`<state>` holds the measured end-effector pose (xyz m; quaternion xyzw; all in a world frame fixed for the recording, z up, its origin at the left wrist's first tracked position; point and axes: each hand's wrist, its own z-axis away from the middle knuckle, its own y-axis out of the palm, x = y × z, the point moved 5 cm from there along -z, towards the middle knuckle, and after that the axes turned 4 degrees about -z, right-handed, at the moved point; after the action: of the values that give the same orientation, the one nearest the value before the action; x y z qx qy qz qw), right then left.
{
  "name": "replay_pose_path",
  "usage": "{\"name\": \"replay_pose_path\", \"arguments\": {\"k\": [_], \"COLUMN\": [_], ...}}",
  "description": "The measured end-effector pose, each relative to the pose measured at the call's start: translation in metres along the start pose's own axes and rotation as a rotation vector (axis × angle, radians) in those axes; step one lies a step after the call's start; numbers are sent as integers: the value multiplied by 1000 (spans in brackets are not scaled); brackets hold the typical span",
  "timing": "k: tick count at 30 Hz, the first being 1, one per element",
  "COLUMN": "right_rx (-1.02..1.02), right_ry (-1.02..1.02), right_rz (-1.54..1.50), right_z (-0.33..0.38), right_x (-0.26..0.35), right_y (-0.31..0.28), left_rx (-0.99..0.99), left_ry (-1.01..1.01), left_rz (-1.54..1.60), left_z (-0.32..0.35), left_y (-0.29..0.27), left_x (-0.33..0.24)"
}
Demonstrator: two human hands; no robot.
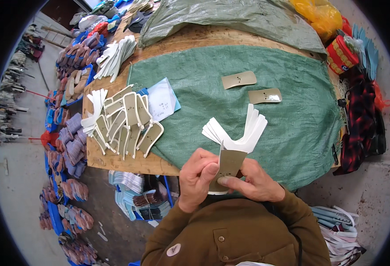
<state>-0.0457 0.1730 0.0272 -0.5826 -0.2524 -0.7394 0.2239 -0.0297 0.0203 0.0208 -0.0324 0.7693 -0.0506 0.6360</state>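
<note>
Close in front of my body, both hands hold a curved khaki panel (231, 160) with small dark marks near its lower end and white along its edge. My left hand (198, 176) is closed on its left side, thumb and fingers pinching the edge. My right hand (258, 182) grips the right side, its thumb pressed on the panel's face. Just beyond the panel, a fan of white Y-shaped strips (255, 133) lies on the green woven sheet (195, 71). Two similar khaki panels, one (239, 80) farther off and one (265, 95) nearer, rest flat there.
A heap of white-edged khaki panels (133, 111) lies left, beside a paper sheet (161, 99) and more white strips (116, 57). A red tub (342, 54) and yellow bag (319, 20) stand far right. A blue crate (166, 186) of stacked pieces sits below the wooden table's edge (128, 163).
</note>
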Motion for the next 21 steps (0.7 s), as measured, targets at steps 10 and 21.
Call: {"name": "replay_pose_path", "arguments": {"k": [10, 21], "right_rx": [-125, -68], "right_ry": [-263, -17], "right_rz": [396, -39], "right_z": [-6, -13], "right_x": [-9, -29], "right_y": [7, -1], "left_rx": [-23, -23], "left_ry": [-205, -451], "left_rz": [123, 386], "left_z": [-22, -4], "left_y": [7, 0], "left_x": [12, 40]}}
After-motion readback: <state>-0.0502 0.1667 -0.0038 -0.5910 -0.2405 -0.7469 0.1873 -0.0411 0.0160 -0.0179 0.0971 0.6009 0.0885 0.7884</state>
